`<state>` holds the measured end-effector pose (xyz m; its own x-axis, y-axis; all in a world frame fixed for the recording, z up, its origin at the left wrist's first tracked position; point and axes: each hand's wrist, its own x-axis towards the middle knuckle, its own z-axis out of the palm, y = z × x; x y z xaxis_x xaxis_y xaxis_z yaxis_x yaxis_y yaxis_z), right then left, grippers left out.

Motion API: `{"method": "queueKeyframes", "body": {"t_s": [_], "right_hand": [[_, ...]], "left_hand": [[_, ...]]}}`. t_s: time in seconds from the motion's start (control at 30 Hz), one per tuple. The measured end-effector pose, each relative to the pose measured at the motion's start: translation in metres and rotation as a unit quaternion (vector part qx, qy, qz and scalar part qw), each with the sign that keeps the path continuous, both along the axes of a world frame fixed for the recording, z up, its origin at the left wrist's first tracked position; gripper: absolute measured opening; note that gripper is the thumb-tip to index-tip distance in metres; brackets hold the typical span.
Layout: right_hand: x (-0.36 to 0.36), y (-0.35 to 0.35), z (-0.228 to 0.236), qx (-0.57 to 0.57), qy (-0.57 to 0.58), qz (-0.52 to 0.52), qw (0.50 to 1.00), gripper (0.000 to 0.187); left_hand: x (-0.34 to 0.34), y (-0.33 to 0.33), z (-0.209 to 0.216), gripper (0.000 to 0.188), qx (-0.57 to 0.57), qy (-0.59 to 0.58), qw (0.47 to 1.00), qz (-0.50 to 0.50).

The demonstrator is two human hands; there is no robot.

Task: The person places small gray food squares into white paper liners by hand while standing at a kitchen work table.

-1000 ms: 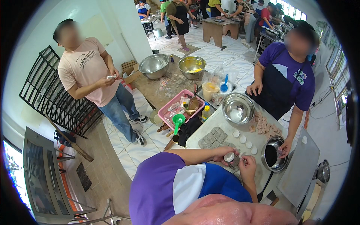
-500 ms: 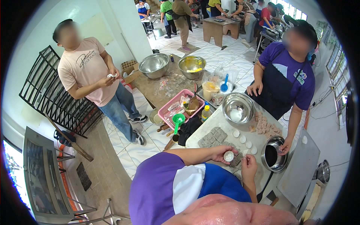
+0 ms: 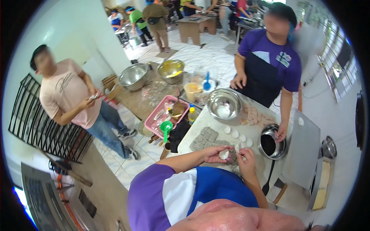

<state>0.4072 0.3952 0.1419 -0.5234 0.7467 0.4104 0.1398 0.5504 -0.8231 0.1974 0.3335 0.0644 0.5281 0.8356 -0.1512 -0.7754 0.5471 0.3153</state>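
Observation:
My left hand (image 3: 214,154), palm up over the near edge of the table, holds a small white round piece (image 3: 224,154) that looks like a shallow dough disc. Close to its right, my right hand (image 3: 247,159) has its fingers pinched together; what they hold is too small to tell. Grey square-cut pieces (image 3: 208,138) lie in a block beyond my left hand, and more sit under and between my hands. A short row of white rounds (image 3: 235,134) lies just beyond my right hand.
A steel bowl with dark contents (image 3: 268,143) stands right, a co-worker's hand (image 3: 281,132) at its rim. Pinkish pieces (image 3: 254,115) and a large steel bowl (image 3: 223,104) lie farther back. A pink basket (image 3: 152,120) stands left. A black-handled spatula (image 3: 269,179) lies near right.
The whole view has shifted, so the scene sits farther left. The white round in my left hand is now tilted, and my right hand stays pinched close by.

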Motion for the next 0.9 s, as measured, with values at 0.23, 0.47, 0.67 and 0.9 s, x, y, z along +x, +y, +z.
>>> {"method": "queueKeyframes", "body": {"t_s": [0.23, 0.47, 0.67, 0.9], "right_hand": [[0.004, -0.002, 0.014, 0.075, -0.021, -0.027, 0.997, 0.013], [0.004, -0.006, 0.013, 0.045, -0.040, 0.018, 0.998, 0.015], [0.005, -0.007, 0.015, 0.080, -0.084, 0.026, 0.993, 0.018], [0.006, -0.006, 0.013, 0.075, -0.101, 0.036, 0.991, 0.023]], "left_hand": [[0.001, 0.001, 0.019, 0.030, -0.077, 0.129, 0.989, -0.012], [0.013, -0.001, 0.032, 0.046, -0.055, 0.213, 0.975, -0.011], [0.015, 0.003, 0.027, 0.032, 0.015, 0.222, 0.975, 0.004], [0.017, 0.001, 0.042, 0.030, 0.022, 0.193, 0.981, 0.022]]}}
